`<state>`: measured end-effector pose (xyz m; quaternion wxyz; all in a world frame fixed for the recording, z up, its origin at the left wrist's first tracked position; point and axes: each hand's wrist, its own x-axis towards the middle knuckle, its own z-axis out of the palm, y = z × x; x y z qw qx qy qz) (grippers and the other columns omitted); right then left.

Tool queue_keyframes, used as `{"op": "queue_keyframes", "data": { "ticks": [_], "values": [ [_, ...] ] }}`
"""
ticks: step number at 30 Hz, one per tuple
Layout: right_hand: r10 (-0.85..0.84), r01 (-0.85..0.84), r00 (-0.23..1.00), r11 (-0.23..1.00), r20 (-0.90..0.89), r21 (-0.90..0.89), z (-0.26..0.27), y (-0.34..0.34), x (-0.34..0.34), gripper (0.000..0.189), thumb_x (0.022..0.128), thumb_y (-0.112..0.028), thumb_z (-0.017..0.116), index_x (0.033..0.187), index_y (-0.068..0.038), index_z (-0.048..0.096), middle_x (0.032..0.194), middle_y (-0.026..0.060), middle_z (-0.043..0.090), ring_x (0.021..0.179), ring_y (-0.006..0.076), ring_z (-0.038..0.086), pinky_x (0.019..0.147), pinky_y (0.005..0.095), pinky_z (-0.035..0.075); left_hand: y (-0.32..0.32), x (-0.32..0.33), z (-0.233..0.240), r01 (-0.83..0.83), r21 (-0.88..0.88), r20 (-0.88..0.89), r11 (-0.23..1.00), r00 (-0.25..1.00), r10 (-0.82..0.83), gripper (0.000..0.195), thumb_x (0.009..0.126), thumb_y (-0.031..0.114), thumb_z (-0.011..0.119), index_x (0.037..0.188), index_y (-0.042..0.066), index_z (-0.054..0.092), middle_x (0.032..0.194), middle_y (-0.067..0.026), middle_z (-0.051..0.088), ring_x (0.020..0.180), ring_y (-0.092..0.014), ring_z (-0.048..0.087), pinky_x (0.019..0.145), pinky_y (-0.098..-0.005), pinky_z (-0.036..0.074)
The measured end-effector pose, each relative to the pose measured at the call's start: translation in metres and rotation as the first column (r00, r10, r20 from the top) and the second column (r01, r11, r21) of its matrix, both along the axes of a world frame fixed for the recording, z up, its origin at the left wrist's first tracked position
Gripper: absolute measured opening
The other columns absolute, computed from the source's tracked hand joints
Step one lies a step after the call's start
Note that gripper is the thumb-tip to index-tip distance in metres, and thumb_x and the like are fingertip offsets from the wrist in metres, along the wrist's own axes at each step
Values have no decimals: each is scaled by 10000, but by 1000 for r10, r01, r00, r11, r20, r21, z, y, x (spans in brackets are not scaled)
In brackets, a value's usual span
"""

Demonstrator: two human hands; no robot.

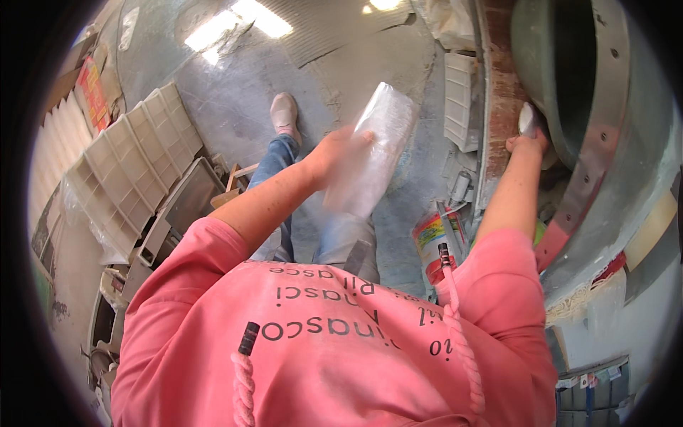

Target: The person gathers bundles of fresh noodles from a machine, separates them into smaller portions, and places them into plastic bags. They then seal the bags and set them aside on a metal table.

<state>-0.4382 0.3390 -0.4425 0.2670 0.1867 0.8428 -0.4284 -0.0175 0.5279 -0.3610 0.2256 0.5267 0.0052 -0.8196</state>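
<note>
A flat bundle of clear plastic film or bags [385, 144] lies in the grip of my left hand [341, 155], held over the floor in front of my legs; the hand is partly blurred. Out to the right, my right hand [529, 140] is closed around a small object with a white round end and a greyish side [527, 120], which I cannot name for certain. That hand is at a reddish-brown board [501, 91], beside the curved rim of a large greenish machine [579, 160].
White ribbed plastic crates stand at the left [133, 165] and beside the board [460, 101]. A colourful printed bucket [435, 240] stands near my right leg. A sheet of corrugated material [341, 26] lies on the floor ahead. A small wooden stool [232, 187] is by my left leg.
</note>
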Motion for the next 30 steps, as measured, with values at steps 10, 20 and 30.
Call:
{"op": "queue_keyframes", "data": {
  "ticks": [10, 20, 30],
  "values": [
    [535, -359, 778, 809, 330, -466, 109, 217, 65, 526, 830, -72, 597, 1318, 10, 419, 1253, 135, 521, 1150, 293, 515, 989, 420, 403, -69, -81, 1, 467, -275, 230, 840, 881, -414, 362, 908, 250, 576, 1194, 32, 535, 1035, -106, 615, 897, -181, 601, 777, -350, 482],
    [547, -337, 779, 777, 306, -531, 216, 252, 97, 547, 833, -32, 597, 1345, -37, 405, 1244, 109, 531, 1109, 257, 542, 938, 396, 448, -96, -218, 67, 727, -557, 417, 402, 663, -621, 720, 732, 298, 706, 1312, -11, 412, 1184, -251, 570, 1097, -370, 556, 942, -397, 434],
    [665, 57, 395, 671, 634, -739, 279, 195, 179, 625, 745, -96, 668, 1316, -75, 415, 1243, 59, 514, 1153, 214, 487, 1015, 363, 355, -71, -57, 227, 630, -526, 328, 572, 770, -547, 388, 812, 119, 609, 1169, -11, 532, 1038, -94, 599, 979, -166, 552, 842, -312, 449]
  ]
}}
